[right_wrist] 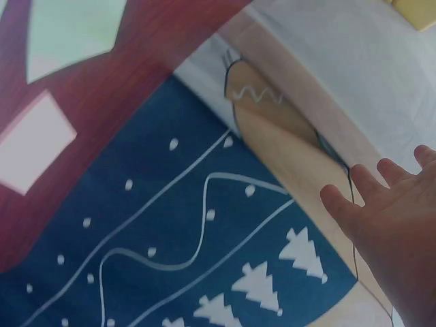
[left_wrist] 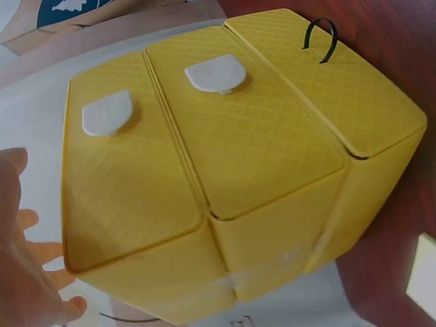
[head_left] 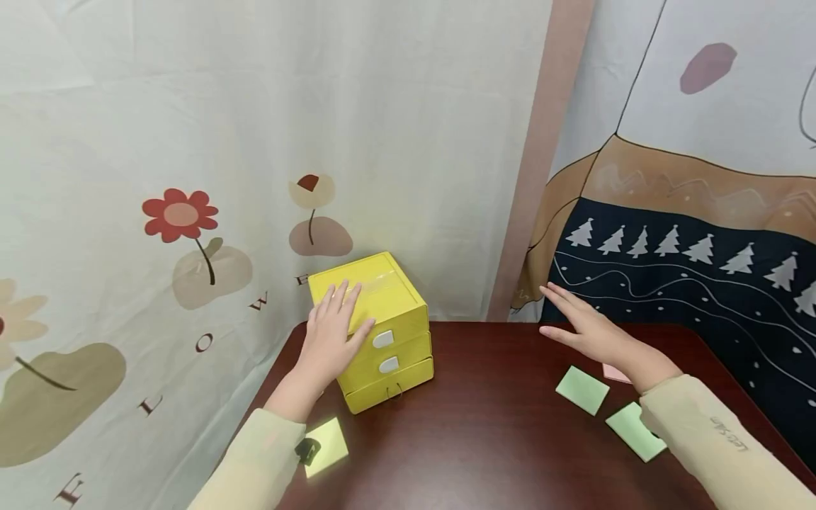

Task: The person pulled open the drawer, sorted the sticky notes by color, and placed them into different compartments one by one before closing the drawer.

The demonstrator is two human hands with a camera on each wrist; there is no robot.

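A yellow three-drawer box (head_left: 370,290) stands on the table, with white tabs on two drawers and a thin dark loop (left_wrist: 321,41) on the lowest. My left hand (head_left: 330,336) is at the box's upper front left, fingers spread. In the left wrist view its fingers (left_wrist: 44,252) lie beside the box's top end; whether they touch it, I cannot tell. Over the table's right side hovers my right hand (head_left: 593,331), fingers straight and holding nothing. Below it lie two green paper squares (head_left: 582,389) and a pink one (right_wrist: 39,143), partly hidden by the right arm in the head view.
A pale yellow paper square (head_left: 328,446) lies near my left sleeve, with a small black object (head_left: 307,450) at the cuff. The dark red-brown table (head_left: 484,418) meets printed curtains (head_left: 414,142) at its back and sides.
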